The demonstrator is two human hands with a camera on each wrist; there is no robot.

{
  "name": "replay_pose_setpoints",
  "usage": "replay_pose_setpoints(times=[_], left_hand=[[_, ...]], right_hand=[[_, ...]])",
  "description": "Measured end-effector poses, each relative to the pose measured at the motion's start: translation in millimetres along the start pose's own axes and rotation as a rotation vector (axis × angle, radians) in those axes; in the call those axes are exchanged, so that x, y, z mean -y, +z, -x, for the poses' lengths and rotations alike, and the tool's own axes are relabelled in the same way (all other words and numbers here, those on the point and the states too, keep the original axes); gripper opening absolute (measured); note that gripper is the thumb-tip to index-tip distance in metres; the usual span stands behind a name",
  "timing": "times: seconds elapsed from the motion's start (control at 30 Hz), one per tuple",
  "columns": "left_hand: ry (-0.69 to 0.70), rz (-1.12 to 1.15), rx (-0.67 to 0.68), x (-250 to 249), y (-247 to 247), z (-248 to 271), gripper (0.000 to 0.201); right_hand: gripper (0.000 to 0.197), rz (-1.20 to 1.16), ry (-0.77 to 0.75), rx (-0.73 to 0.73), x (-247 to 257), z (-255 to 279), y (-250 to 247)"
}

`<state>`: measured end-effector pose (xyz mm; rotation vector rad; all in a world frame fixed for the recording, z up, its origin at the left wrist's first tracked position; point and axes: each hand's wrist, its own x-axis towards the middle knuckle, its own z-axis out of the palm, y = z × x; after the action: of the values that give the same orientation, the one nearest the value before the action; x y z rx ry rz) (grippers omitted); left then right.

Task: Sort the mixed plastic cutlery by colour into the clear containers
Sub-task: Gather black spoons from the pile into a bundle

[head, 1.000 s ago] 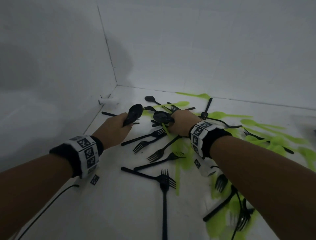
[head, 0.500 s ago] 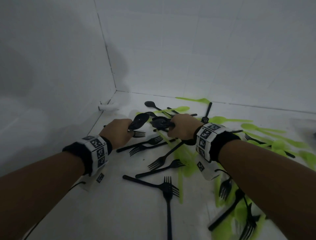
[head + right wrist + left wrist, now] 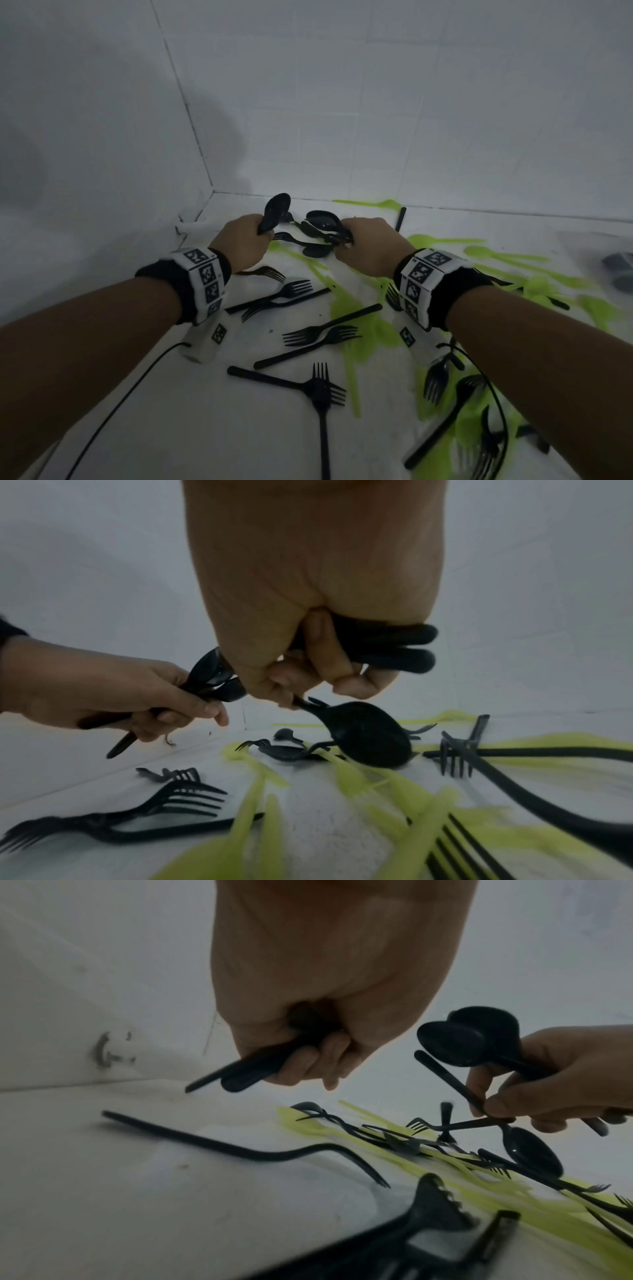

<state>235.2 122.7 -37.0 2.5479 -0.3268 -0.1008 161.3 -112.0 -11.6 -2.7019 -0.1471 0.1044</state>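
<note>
Head view: we clutch black spoons in our left hand (image 3: 245,245) and right hand (image 3: 368,248), a further black spoon (image 3: 317,251) lying just below our nearer right hand, handle pointing toward it.

Bare floor (image 3: 191,428) left; scattered black forks (image 3: 322,387) ahead

Black spoons (image 3: 276,211) bunched in both hands (image 3: 244,245); black forks (image 3: 318,334) and lime-green cutlery (image 3: 363,330) scattered flat, overlapping.
</note>
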Motion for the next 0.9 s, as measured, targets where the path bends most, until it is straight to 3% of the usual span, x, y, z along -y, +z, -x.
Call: replay_pose_setpoints(times=[0.07,0.17,0.27,0.33,0.47,0.6,0.73,0.9], left_hand=[[0.018,-0.014,0.016,-7.4,2.6,-8.0,0.024],[0.028,-0.037,0.042,-16.4,9.6,-24.0,0.023],[0.009,-0.089,0.077,-23.2,18.0,-42.0,0.026],[0.005,-0.126,0.087,-26.9,25.0,-54.4,0.027],[0.0,-0.21,0.138,-32.2,40.4,-71.9,0.031],[0.009,-0.311,0.215,-33.0,52.3,-85.3,0.033],[0.011,-0.39,0.189,-34.7,53.4,-88.8,0.029],[-0.024,-0.372,0.125,-31.5,53.8,-90.3,0.024]], right_hand=[[0.007,-0.065,-0.004,0.001,-0.3,2.8,-1.3],[0.007,-0.34,0.053,0.008,0.9,7.4,-3.2],[0.026,-0.644,0.117,-0.003,4.9,6.2,-6.7],[0.033,-0.784,0.148,-0.087,4.2,1.3,-7.7],[0.022,-0.663,0.157,-0.262,-12.5,-7.8,2.9],[0.051,-0.508,0.3,-0.219,-39.7,-12.2,14.8],[0.013,-0.302,0.301,-0.233,-48.3,-16.2,10.7],[0.02,-0.294,0.211,-0.145,-39.2,-33.4,16.3]])
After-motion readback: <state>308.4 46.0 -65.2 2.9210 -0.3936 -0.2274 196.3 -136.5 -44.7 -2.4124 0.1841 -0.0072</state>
